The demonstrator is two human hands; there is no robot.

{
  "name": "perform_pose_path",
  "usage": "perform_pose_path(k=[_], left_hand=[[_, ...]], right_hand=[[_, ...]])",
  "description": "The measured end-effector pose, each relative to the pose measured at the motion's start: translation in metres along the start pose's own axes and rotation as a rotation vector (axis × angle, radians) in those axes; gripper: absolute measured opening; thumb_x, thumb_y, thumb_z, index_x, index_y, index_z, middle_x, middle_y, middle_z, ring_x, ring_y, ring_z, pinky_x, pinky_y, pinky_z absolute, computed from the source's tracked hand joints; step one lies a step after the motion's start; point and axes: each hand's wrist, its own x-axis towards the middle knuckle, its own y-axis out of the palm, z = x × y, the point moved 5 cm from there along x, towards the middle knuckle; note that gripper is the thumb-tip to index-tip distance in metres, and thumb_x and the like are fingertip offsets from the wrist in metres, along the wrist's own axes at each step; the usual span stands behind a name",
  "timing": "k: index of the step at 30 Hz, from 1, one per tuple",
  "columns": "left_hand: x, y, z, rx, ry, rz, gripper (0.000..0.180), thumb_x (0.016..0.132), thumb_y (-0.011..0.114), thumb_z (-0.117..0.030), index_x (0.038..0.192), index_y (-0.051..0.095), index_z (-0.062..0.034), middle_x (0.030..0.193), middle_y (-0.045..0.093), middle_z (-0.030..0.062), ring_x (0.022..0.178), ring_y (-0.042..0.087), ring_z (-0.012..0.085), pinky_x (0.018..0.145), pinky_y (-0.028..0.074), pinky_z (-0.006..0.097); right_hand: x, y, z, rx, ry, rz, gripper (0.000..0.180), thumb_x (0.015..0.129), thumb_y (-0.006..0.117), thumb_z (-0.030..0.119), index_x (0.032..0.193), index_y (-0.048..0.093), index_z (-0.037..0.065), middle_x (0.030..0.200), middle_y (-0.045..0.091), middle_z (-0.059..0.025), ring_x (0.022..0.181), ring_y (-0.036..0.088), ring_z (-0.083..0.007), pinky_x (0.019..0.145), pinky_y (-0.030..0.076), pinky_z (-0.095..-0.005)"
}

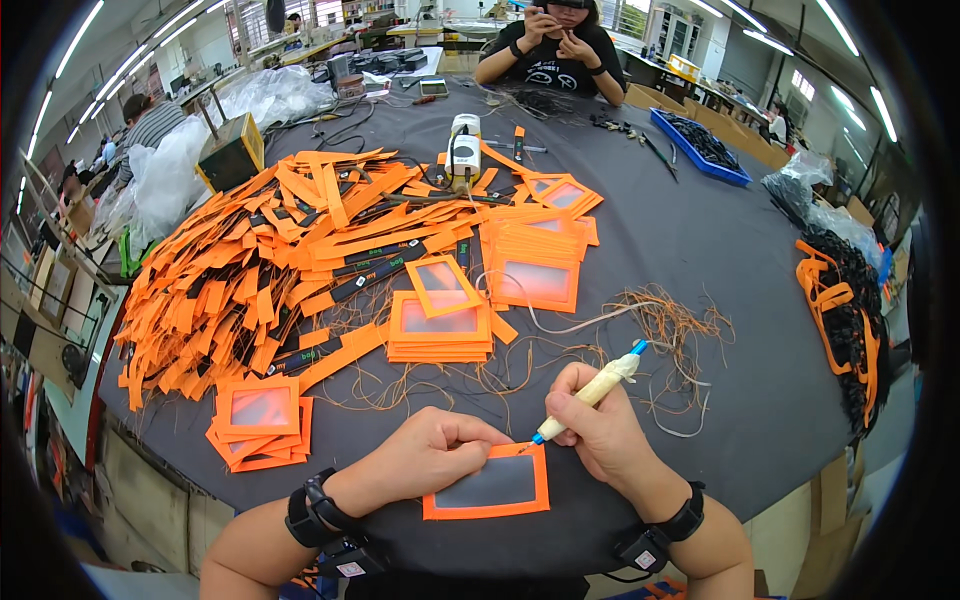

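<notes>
An orange-bordered panel with a clear window (487,482) lies on the dark cloth close to my body. My left hand (440,455) is closed, fingers curled, with thumb and forefinger gripping the panel's upper edge. In my right hand (590,425) is a pen-shaped tool (597,388), wrapped in cream tape with blue ends. It is held slanted, its thin tip down at the panel's upper right border. Just beyond the left hand sits a stack of similar orange panels (440,350), one tilted on top. Another small pile of panels (262,408) is at the left.
A large heap of orange strips with black sections (260,260) covers the left side. Loose threads (675,320) and a pale cord (560,330) lie ahead. Farther off are a white power socket (463,150), a blue tray (700,145) and a seated person (555,55).
</notes>
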Motion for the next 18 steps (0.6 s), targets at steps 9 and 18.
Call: perform_pose_path(k=[9,18], left_hand=[[-0.0001,0.0014,-0.0007,-0.031,0.008,-0.005,0.025,0.086,0.052,-0.008,0.104,0.068,-0.0009,0.072,0.061,-0.0038,0.064,0.050,0.0010,0.058,0.041,0.018],[-0.0003,0.0016,-0.0014,-0.013,-0.025,0.016,0.025,0.088,0.051,-0.008,0.106,0.067,-0.0002,0.079,0.061,-0.0041,0.069,0.049,0.0006,0.062,0.041,0.018]], right_hand=[[-0.0004,0.0009,0.0002,-0.001,0.008,0.008,0.017,0.086,0.067,0.009,0.079,0.051,0.007,0.065,0.053,0.0004,0.053,0.043,-0.0034,0.046,0.032,-0.0182],[-0.0001,-0.0016,-0.0007,-0.013,0.004,0.009,0.017,0.085,0.066,0.009,0.079,0.051,0.007,0.065,0.054,0.0003,0.053,0.043,-0.0035,0.046,0.031,-0.0183]])
